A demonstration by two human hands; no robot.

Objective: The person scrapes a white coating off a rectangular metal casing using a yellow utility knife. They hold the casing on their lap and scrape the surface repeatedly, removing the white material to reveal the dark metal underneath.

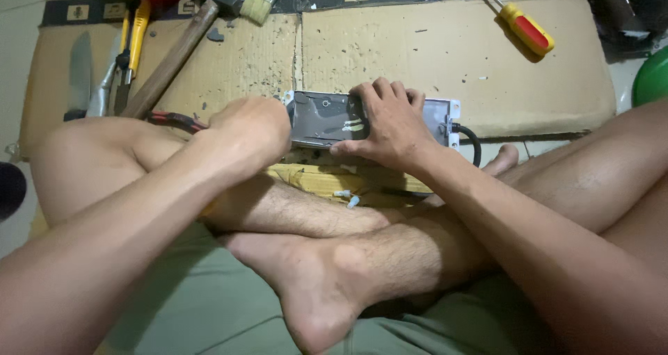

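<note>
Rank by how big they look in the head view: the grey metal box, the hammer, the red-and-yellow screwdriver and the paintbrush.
1. Grey metal box, partly hidden by both hands
2. Hammer
3. Screwdriver
4. Paintbrush, cut off by the frame edge, so unsure
</note>
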